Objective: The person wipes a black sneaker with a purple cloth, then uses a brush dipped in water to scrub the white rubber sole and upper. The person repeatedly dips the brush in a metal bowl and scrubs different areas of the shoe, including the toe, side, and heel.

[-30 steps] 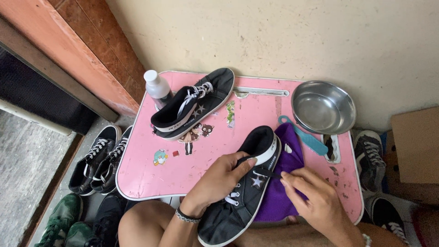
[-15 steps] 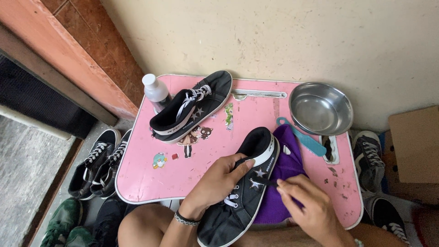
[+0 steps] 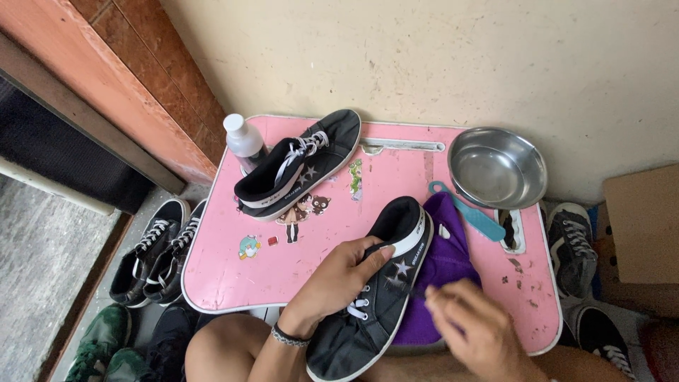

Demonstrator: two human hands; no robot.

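My left hand [image 3: 338,281] grips a black low sneaker [image 3: 375,297] with white laces and star marks, holding it by the side over the front of a small pink table [image 3: 233,279]. A purple cloth [image 3: 442,265] lies under and beside that shoe. My right hand [image 3: 472,327] is blurred, fingers pinched together near the cloth's edge, right of the shoe; whether it holds the cloth is unclear. A second black sneaker [image 3: 300,164] rests at the table's back left.
A white-capped bottle [image 3: 244,140] stands by the far shoe. A steel bowl [image 3: 497,167] sits at the back right, a teal brush [image 3: 470,212] below it. More shoes lie on the floor left [image 3: 152,251] and right [image 3: 573,240]. A cardboard box [image 3: 640,226] is far right.
My right hand has slid down and toward me along the purple cloth. The left hand keeps its grip on the near sneaker, which has barely shifted.
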